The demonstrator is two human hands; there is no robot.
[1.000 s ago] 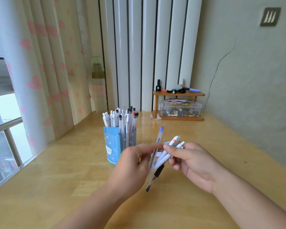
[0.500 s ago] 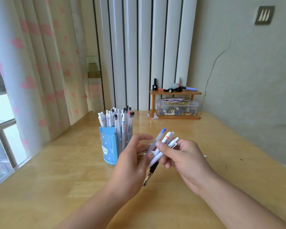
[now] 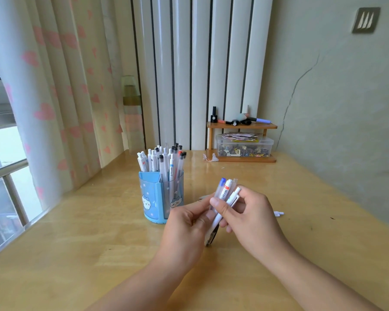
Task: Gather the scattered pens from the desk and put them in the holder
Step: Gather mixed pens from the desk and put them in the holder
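Right of the holder (image 3: 161, 196), both hands (image 3: 225, 217) now pinching the pens (image 3: 225, 198), bunched tighter than before

Print on pens (image 3: 225, 194) and holder (image 3: 153, 198) too small; nothing legible.

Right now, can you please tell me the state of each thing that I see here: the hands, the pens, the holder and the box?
Left hand: fingers curled on the bundle of pens.
Right hand: grips the same bundle.
Bundle of pens: held above the desk, tilted, tips down.
Pen holder: upright, full of pens.
Loose pen: lies on the desk, partly hidden behind the right hand.
Clear box: lid closed.
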